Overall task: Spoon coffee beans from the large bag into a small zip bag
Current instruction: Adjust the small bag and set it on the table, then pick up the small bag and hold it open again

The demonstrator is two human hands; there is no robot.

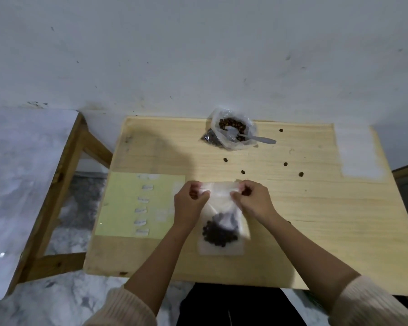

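The small zip bag point(222, 222) is pinched at its top edge by both hands: the left hand point(190, 201) has its fingers point(199, 192) closed on the left part of the mouth, and the right hand point(251, 198) has its fingers point(239, 192) closed on the right part. The bag's lower half is laid on the wooden surface point(316, 208) just below the fingers, and a clump of coffee beans point(218, 232) is seen inside it. Whether the zip is sealed cannot be told.

Well beyond the fingers, near the far edge of the surface, the large bag point(232, 129) is stood open with beans showing, and a grey spoon point(250, 137) is laid in its mouth with the handle pointing right. Between that bag and the fingers, open wood is left, broken only by a few small dark holes point(243, 172). To the right of the fingers a wide bare stretch runs to the right edge. Just left of the fingers a pale yellow sheet point(123, 203) bearing small white labels point(141, 210) is laid flat, reaching almost to the left edge.

The surface is set against a scuffed white wall point(198, 55). A second table point(28, 172) with a pale top is placed apart on the left.
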